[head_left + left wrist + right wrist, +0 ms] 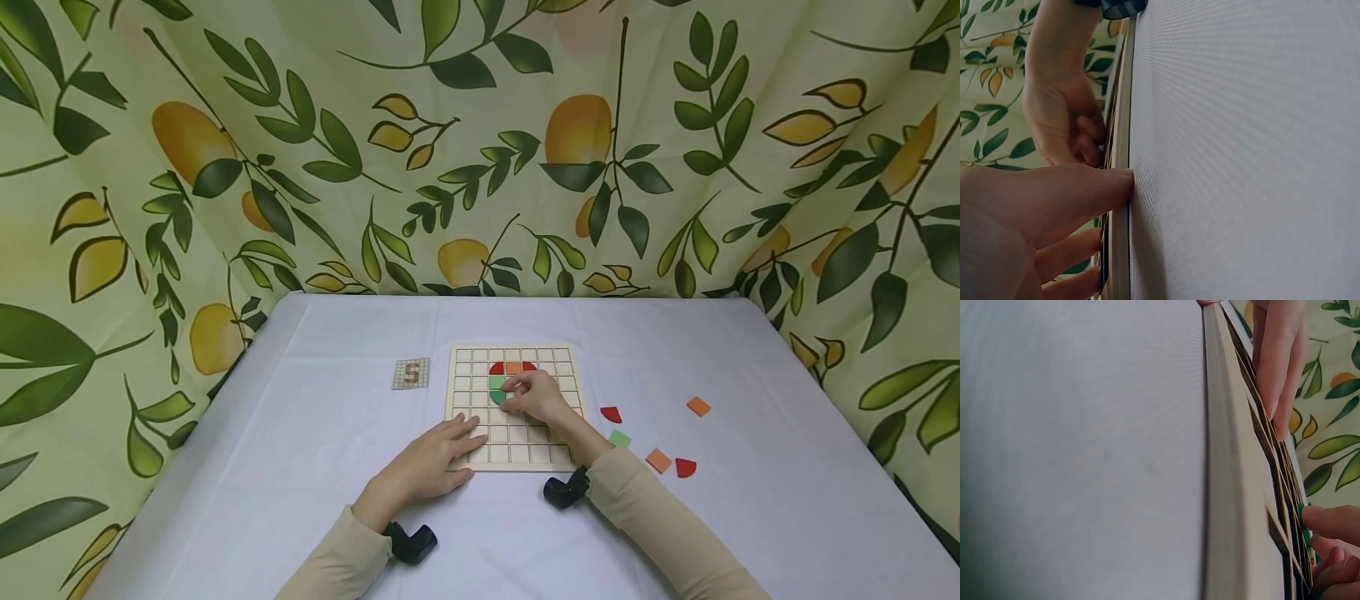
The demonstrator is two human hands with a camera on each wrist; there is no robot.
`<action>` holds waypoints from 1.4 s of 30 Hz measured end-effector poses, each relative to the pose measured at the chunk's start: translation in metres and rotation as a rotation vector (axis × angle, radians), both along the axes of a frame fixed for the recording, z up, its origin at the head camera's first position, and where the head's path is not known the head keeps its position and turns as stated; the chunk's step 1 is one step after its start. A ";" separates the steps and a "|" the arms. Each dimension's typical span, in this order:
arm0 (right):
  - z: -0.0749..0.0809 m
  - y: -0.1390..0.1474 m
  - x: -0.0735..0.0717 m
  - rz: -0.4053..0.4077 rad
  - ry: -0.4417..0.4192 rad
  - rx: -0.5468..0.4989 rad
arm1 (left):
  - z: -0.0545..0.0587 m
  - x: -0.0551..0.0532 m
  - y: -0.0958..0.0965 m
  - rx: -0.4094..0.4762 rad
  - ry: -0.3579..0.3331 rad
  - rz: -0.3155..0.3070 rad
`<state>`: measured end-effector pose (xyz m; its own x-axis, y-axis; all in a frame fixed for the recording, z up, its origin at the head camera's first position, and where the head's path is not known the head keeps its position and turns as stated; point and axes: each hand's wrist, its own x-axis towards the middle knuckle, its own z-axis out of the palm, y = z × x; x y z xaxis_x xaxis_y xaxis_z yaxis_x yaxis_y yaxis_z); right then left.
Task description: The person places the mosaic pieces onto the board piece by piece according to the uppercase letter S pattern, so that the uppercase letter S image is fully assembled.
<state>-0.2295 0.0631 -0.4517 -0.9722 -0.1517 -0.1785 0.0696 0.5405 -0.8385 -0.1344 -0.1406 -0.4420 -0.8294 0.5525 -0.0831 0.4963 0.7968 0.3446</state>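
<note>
Left hand (435, 458): fingers spread flat over lower-left corner of the wooden grid board (517, 467), thumb at its front edge, grips no piece. Right hand (542, 397): over mid-board, thumb and index at the dark green piece (497, 398); can't tell if pinched. That piece sits just below the light green square (497, 382). Pattern card (411, 374) left of board; loose orange square (699, 407) off to the right.

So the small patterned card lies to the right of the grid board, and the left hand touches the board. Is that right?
Not quite: the small patterned card lies to the left of the grid board, as the head view shows. The left hand does touch the board.
</note>
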 end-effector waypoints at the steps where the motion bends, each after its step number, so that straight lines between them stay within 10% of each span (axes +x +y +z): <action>1: 0.000 0.000 0.000 -0.002 0.000 -0.002 | 0.000 0.000 0.000 0.000 0.001 -0.001; 42: 0.008 0.033 0.025 0.065 0.017 -0.090 | 0.001 0.000 0.000 0.007 0.000 -0.004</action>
